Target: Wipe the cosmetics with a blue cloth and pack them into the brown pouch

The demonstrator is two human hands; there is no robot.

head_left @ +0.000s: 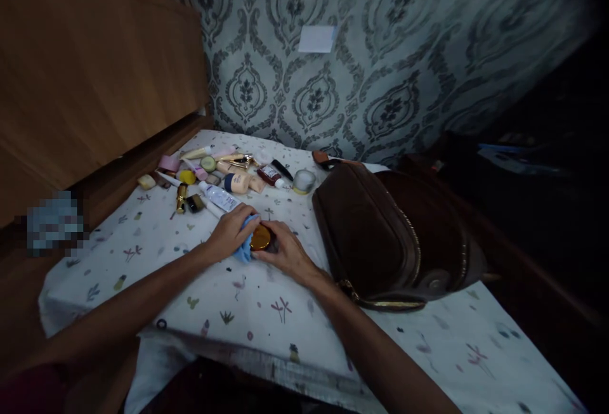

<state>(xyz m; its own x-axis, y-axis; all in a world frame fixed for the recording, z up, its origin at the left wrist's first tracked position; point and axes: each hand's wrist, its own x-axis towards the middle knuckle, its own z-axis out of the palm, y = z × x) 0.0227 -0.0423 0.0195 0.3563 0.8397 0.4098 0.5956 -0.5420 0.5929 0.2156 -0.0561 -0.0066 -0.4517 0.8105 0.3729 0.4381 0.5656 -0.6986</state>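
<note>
My right hand (286,250) is closed round a small round jar with a shiny gold-orange lid (260,237), held just above the patterned cloth. In my left hand (233,231) is a bunched blue cloth (244,248), pressed against the jar's left side. The fingers of both hands hide much of the jar's body. A white and blue tube (219,196) lies just beyond my left hand. Farther back are a beige bottle with a dark band (237,183), a dark red bottle (269,176) and a grey round jar (304,181).
A large brown leather bag (366,236) takes up the table's right side. Several cosmetics, including a yellow sponge-like piece (187,177) and a gold tube (181,198), are spread at the back left. A wooden panel (95,71) borders the left, patterned wallpaper (314,100) the back.
</note>
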